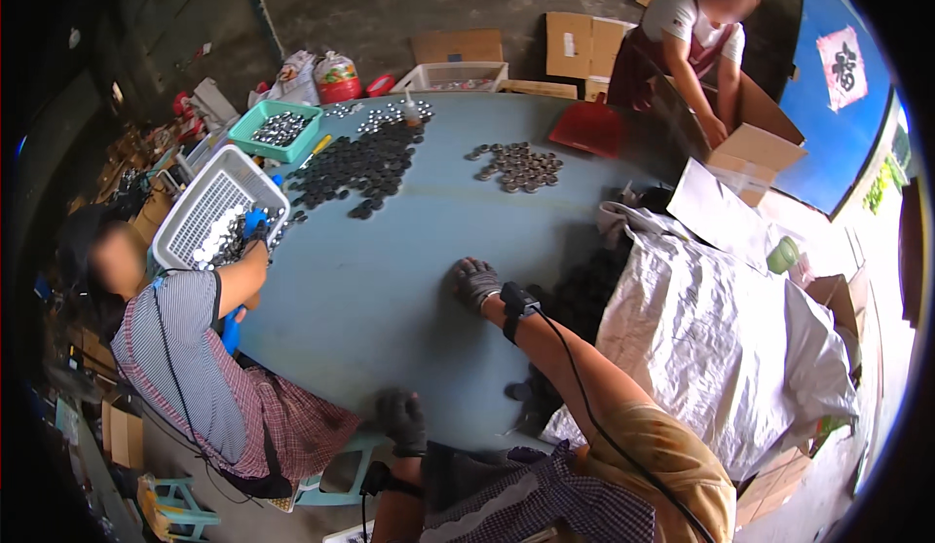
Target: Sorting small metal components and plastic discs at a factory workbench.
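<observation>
My right hand [475, 283], in a grey fingerless glove, reaches over the blue-grey table [351, 290]. Its palm faces down on the tabletop, with the bare fingertips stretched forward, and I see nothing held in it. Dark round pieces [584, 295] lie in a heap beside my right forearm, partly hidden by it. My left hand [402, 421], in a dark glove, is at the table's near edge with its fingers curled in. Whatever it may hold is hidden. A small group of metallic round pieces [518, 166] sits farther up the table.
At left a person [190, 348] in blue gloves handles shiny pieces at a white basket [205, 217]. Black discs [355, 168] and a green tray [278, 129] lie beyond. Far right, another person reaches into a cardboard box [755, 144]. A red dustpan [587, 129] and silvery sheet [701, 338] flank the table.
</observation>
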Motion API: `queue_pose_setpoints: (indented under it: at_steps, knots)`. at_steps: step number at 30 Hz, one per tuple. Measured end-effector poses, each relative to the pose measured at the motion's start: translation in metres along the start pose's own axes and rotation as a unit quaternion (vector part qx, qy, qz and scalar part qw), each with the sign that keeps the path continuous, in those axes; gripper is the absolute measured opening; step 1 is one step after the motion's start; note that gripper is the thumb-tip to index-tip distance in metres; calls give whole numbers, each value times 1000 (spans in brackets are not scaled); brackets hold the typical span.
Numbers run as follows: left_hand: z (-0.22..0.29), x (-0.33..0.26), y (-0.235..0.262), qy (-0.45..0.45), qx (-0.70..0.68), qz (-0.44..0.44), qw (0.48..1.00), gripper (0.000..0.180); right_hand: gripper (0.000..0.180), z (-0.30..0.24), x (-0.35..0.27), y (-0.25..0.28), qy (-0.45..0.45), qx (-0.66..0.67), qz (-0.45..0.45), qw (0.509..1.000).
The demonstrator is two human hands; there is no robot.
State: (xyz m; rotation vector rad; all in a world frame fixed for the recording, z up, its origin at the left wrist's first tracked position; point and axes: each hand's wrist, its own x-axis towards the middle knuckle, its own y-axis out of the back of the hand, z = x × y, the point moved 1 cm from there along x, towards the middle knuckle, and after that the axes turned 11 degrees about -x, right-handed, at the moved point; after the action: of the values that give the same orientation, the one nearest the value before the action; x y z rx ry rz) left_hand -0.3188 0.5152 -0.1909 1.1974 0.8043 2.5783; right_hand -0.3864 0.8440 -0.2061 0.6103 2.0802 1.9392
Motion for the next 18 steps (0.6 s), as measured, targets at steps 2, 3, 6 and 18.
queue_pose_setpoints:
  at_steps: [2, 3, 6, 18]
  knots:
    - [5, 2, -7, -34, 4, 23, 999, 25, 56, 12, -12, 0, -16, -5, -4, 1000]
    - [12, 5, -8, -23, -6, -5, 1000, 23, 57, 16, -20, -1, -16, -3, -19, 1000]
    - [24, 8, 4, 30, -43, -34, 998, 20, 57, 5, -53, 15, -9, -16, -44, 999]
    - [11, -12, 4, 83, -62, -1, 995, 17, 42, 101, -72, 129, 10, -52, -132, 990]
